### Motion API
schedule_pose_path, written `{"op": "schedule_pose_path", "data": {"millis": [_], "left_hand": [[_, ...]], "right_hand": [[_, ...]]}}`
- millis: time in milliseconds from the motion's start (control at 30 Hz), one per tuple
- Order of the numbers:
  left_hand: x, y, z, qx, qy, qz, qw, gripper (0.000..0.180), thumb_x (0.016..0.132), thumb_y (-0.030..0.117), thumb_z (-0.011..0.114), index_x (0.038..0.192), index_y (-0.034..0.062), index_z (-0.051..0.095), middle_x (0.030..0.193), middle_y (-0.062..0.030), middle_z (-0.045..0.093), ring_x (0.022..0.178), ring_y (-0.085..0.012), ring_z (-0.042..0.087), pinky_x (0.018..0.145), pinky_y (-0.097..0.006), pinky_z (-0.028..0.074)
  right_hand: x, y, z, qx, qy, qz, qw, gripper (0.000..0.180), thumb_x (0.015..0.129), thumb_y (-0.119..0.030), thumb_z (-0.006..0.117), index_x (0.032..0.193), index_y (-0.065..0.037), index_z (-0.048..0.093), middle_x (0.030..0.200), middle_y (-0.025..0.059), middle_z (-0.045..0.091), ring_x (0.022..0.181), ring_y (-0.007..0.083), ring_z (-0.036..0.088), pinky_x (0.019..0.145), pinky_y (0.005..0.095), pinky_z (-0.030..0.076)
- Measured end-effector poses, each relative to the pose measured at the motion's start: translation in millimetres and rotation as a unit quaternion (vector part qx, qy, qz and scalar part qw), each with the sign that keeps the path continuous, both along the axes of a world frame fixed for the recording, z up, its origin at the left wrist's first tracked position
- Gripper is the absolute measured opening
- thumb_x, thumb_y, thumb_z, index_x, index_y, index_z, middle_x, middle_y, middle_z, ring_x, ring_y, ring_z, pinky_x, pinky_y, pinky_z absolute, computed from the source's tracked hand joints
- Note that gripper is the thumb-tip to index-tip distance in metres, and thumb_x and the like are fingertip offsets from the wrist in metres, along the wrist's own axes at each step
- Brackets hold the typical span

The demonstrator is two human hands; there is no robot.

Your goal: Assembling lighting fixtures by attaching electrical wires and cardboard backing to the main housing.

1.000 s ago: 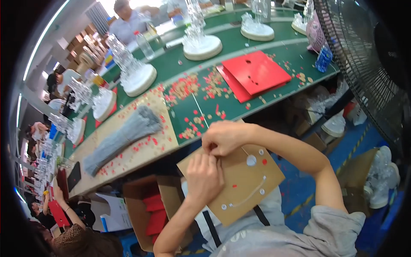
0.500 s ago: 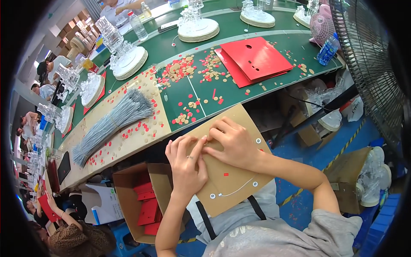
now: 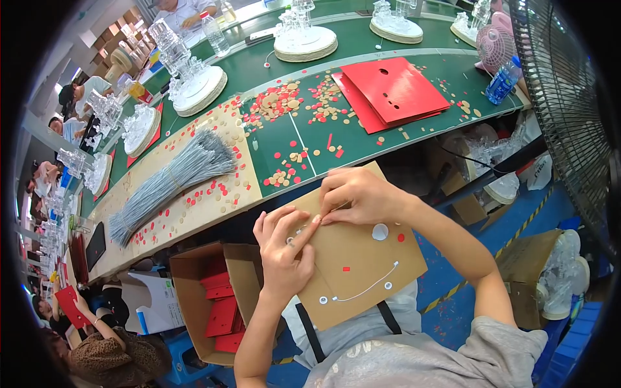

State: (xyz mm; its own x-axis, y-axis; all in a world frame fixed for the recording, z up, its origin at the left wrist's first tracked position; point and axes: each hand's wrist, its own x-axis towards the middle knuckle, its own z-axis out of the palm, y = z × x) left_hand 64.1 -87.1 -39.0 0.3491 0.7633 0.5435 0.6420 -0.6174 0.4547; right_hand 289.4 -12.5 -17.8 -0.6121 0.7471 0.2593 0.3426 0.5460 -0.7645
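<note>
A brown cardboard panel [image 3: 362, 284] lies tilted across my lap. My left hand [image 3: 284, 249] rests on its left part with fingers bent, the index fingertip meeting my right fingertips. My right hand [image 3: 359, 197] is above the panel's far half, thumb and fingers pinched together; what they hold is hidden. On the panel are a large white circle [image 3: 380, 231], a red round spot [image 3: 400, 238] and a small red rectangle [image 3: 346, 269]. A thin white wire [image 3: 369, 288] curves near the close edge, beside two small white washers [image 3: 323, 300].
Red panels [image 3: 394, 90] lie on the green table among scattered red and brown discs [image 3: 278, 103]. A bundle of grey wires [image 3: 171, 184] is to the left. White-based clear models [image 3: 304, 42] stand behind. A carton of red pieces [image 3: 223, 310] sits below; a black fan [image 3: 563, 97] is at right.
My right hand has lifted and shifted toward the far edge, uncovering the white circle and red spot. The wire's right end has swung up. My left hand stays nearly in place.
</note>
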Motion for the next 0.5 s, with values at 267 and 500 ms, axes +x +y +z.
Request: {"op": "schedule_pose_path", "data": {"millis": [267,500], "left_hand": [[2.0,0.0,4.9,-0.008,0.015,-0.017,1.000,0.048,0.066,-0.001,0.063,0.110,0.0129,0.079,0.113,-0.0054,0.067,0.123,-0.0292,0.058,0.113,-0.057,0.029],[0.7,2.6,6.3,-0.013,0.025,-0.038,0.999,0.047,0.066,-0.001,0.062,0.108,0.0126,0.079,0.114,-0.0053,0.068,0.125,-0.0292,0.058,0.114,-0.058,0.029]], "right_hand": [[-3.0,43.4,11.1,-0.076,-0.061,0.119,0.988,0.039,0.067,-0.027,0.092,0.091,-0.007,0.069,0.091,0.0078,0.069,0.086,0.0246,0.066,0.077,0.0376,0.053],[-8.0,51.2,25.4,-0.239,-0.189,0.087,0.949,0.059,0.065,-0.037,0.094,0.103,-0.005,0.064,0.098,0.0109,0.068,0.090,0.0226,0.066,0.077,0.0365,0.052]]}}
